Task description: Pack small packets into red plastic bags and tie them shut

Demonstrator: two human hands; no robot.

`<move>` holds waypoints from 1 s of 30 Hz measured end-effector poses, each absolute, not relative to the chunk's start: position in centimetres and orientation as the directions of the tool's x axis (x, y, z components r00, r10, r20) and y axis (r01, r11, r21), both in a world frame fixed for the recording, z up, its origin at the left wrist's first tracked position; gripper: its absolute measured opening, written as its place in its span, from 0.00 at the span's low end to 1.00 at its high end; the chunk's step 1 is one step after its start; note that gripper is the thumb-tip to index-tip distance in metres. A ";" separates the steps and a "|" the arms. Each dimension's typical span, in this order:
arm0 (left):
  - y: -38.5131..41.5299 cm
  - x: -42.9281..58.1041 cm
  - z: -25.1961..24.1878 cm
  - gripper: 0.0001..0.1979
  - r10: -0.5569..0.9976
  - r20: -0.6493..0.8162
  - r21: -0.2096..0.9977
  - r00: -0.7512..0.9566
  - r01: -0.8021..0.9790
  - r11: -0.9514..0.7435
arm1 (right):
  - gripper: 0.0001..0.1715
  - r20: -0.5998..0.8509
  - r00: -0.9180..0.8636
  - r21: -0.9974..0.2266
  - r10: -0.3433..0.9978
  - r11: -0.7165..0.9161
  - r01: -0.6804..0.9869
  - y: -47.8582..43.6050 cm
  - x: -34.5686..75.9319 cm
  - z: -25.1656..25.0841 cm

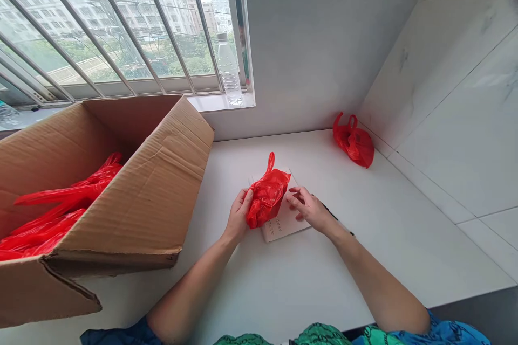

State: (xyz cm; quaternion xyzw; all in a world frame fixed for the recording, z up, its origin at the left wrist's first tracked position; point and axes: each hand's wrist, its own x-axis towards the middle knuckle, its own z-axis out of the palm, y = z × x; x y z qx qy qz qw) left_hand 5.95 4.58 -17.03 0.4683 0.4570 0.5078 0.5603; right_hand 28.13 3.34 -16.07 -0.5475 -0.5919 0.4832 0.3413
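A small red plastic bag [267, 199], bunched up with one handle loop sticking up, is gripped at its left side by my left hand [239, 213]. Just right of the bag is my right hand [305, 206], its fingers bent and apart with nothing between them. Beneath the bag and my right hand lies a white notepad [279, 230] with handwritten marks, partly covered. A dark pen [329, 212] lies beside the notepad, passing partly under my right wrist. What the bag contains is hidden.
To the left stands a large open cardboard box [162, 172] holding several red plastic bags [73, 202]. Another red bag [354, 143] sits at the back right of the white table [259, 280], near the tiled wall. A water bottle [229, 70] stands on the windowsill.
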 end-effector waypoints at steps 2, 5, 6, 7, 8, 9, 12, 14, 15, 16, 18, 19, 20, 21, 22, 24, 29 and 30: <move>4.6 6.1 -17.1 0.22 0.984 -0.076 0.969 0.161 -0.221 0.111 | 0.41 -0.166 -0.300 -0.985 0.939 -0.144 0.093 3.2 27.4 -16.4; 4.4 5.8 -17.2 0.27 0.945 -0.053 0.952 0.321 -0.270 0.145 | 0.48 -0.146 -0.357 -0.970 0.923 -0.205 -0.132 2.9 26.4 -16.6; 4.4 5.6 -17.4 0.28 0.929 -0.044 0.946 0.367 -0.283 0.156 | 0.48 -0.138 -0.333 -0.960 0.933 -0.209 -0.187 2.9 26.3 -16.6; 4.4 5.4 -17.5 0.28 0.915 -0.037 0.942 0.402 -0.292 0.167 | 0.49 -0.130 -0.295 -0.950 0.947 -0.204 -0.235 2.8 26.2 -16.6; 4.5 5.3 -17.7 0.28 0.904 -0.037 0.938 0.427 -0.298 0.179 | 0.49 -0.124 -0.256 -0.942 0.959 -0.195 -0.273 2.8 26.1 -16.6; 4.6 5.2 -18.0 0.28 0.897 -0.046 0.933 0.439 -0.303 0.196 | 0.50 -0.118 -0.220 -0.935 0.968 -0.183 -0.303 2.8 26.1 -16.5; 4.8 5.0 -18.6 0.27 0.887 -0.089 0.884 0.453 -0.375 0.280 | 0.53 -0.112 -0.155 -0.919 0.982 -0.162 -0.359 2.8 26.2 -16.5; 5.0 5.1 -18.9 0.27 0.888 -0.124 0.836 0.443 -0.436 0.334 | 0.55 -0.115 -0.132 -0.913 0.985 -0.157 -0.377 2.8 26.2 -16.6; 5.0 5.2 -19.0 0.27 0.892 -0.140 0.819 0.429 -0.456 0.348 | 0.55 -0.115 -0.124 -0.911 0.986 -0.154 -0.382 2.8 26.1 -16.6; 5.1 5.2 -19.0 0.27 0.897 -0.151 0.809 0.416 -0.469 0.354 | 0.55 -0.114 -0.117 -0.910 0.987 -0.151 -0.387 2.8 26.1 -16.7; 5.1 5.1 -18.9 0.26 0.903 -0.158 0.800 0.399 -0.485 0.354 | 0.53 -0.110 -0.108 -0.905 0.988 -0.144 -0.400 2.8 26.0 -16.7; 5.2 5.1 -18.8 0.26 0.904 -0.167 0.799 0.394 -0.482 0.358 | 0.52 -0.106 -0.104 -0.903 0.989 -0.139 -0.406 2.8 26.0 -16.7; 5.2 5.1 -18.7 0.25 0.900 -0.186 0.798 0.393 -0.474 0.372 | 0.51 -0.102 -0.099 -0.902 0.990 -0.134 -0.411 2.8 26.0 -16.6; 5.2 5.1 -18.5 0.24 0.892 -0.210 0.796 0.400 -0.460 0.394 | 0.50 -0.097 -0.094 -0.902 0.991 -0.128 -0.413 2.8 26.0 -16.6; 5.2 5.1 -18.2 0.24 0.880 -0.234 0.794 0.413 -0.442 0.419 | 0.49 -0.093 -0.089 -0.904 0.992 -0.122 -0.411 2.8 26.0 -16.5; 5.0 5.3 -17.5 0.26 0.854 -0.257 0.792 0.452 -0.408 0.454 | 0.48 -0.087 -0.084 -0.910 0.993 -0.113 -0.400 2.8 26.0 -16.4; 4.1 5.9 -16.3 0.28 0.863 -0.181 0.855 0.472 -0.359 0.375 | 0.47 -0.083 -0.086 -0.922 0.993 -0.109 -0.371 2.8 26.1 -16.3; 4.0 6.0 -16.3 0.27 0.873 -0.179 0.868 0.454 -0.345 0.358 | 0.47 -0.081 -0.088 -0.923 0.993 -0.108 -0.369 2.7 26.1 -16.3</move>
